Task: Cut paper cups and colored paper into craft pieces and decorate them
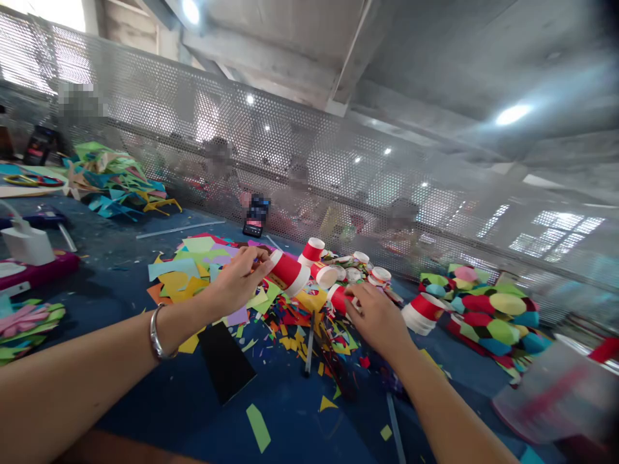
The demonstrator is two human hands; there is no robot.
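Note:
My left hand (242, 277), with a silver bangle on its wrist, pinches the end of a red-and-white paper cup stack (289, 272) held tilted above the paper scraps. My right hand (374, 316) has its fingers closed on a smaller red cup (337, 298), partly hidden behind them. Between the hands lies another red cup (324, 275) on its side, and behind it a red-and-white cup (312, 251) stands upright. To the right of my right hand is a further stack of red-and-white cups (423, 314).
Coloured paper scraps (184, 277) cover the blue table (159, 412). A black card (225, 361) and a pen (309, 348) lie in front. A phone (256, 216) leans on the mesh partition (309, 161). At right are paper flowers (498, 309) and a translucent container (546, 393).

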